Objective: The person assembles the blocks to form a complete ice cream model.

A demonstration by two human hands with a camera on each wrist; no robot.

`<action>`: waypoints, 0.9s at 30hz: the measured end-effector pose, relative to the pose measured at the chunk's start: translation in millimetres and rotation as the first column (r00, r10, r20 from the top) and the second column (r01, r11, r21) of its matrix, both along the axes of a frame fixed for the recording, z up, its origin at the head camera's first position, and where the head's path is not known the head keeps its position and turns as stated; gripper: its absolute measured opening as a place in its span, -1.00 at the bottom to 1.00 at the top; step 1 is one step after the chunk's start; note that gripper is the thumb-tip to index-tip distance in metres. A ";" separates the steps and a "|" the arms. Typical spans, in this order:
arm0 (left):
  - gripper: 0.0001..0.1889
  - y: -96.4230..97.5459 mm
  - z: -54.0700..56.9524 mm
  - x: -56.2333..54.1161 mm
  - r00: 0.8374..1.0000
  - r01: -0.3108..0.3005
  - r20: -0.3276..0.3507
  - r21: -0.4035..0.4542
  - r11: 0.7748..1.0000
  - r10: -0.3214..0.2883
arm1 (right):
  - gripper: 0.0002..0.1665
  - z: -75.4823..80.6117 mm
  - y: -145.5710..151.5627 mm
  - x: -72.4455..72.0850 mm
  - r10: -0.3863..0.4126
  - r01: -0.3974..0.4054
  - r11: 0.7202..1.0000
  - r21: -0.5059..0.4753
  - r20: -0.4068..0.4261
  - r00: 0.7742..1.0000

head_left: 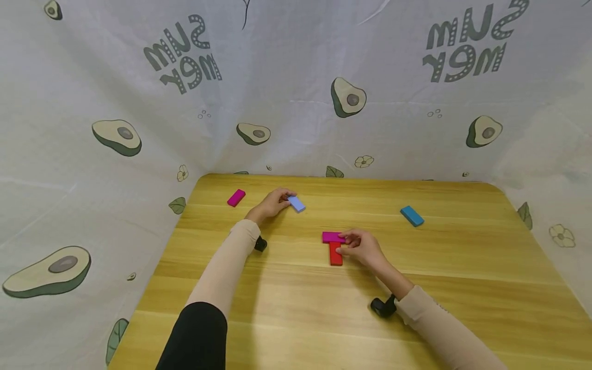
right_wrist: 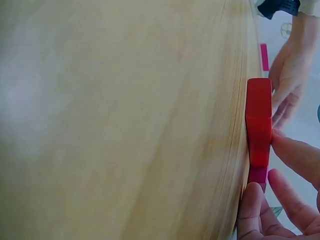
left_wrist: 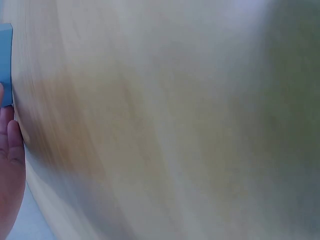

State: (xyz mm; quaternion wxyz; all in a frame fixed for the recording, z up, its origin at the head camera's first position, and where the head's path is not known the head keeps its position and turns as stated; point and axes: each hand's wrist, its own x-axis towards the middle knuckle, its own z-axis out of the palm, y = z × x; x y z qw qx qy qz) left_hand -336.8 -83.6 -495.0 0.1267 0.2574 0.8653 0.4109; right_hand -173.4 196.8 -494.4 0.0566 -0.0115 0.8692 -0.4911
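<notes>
In the head view, my left hand [head_left: 274,202] pinches the end of a light blue block [head_left: 297,204] toward the back of the table. The left wrist view catches this block [left_wrist: 5,65] only at its edge, with fingertips at its end. My right hand [head_left: 365,249] touches two blocks lying flat in a T. Its thumb rests on the red block [head_left: 335,254], the stem, and its fingers meet the right end of the magenta block [head_left: 331,237], the crossbar. In the right wrist view, the red block [right_wrist: 259,122] stands in front of the magenta one [right_wrist: 258,174].
Another magenta block [head_left: 236,198] lies at the back left of the wooden table [head_left: 296,318]. A darker blue block [head_left: 412,216] lies at the back right. A white cloth [head_left: 296,92] printed with avocados hangs behind and beside the table.
</notes>
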 end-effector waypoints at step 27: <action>-0.71 -2.7 -0.8 8.4 1.000 -0.003 0.022 0.001 1.000 0.003 | -0.58 -2.2 2.5 -1.3 0.009 -0.009 1.000 -0.010 -0.020 1.000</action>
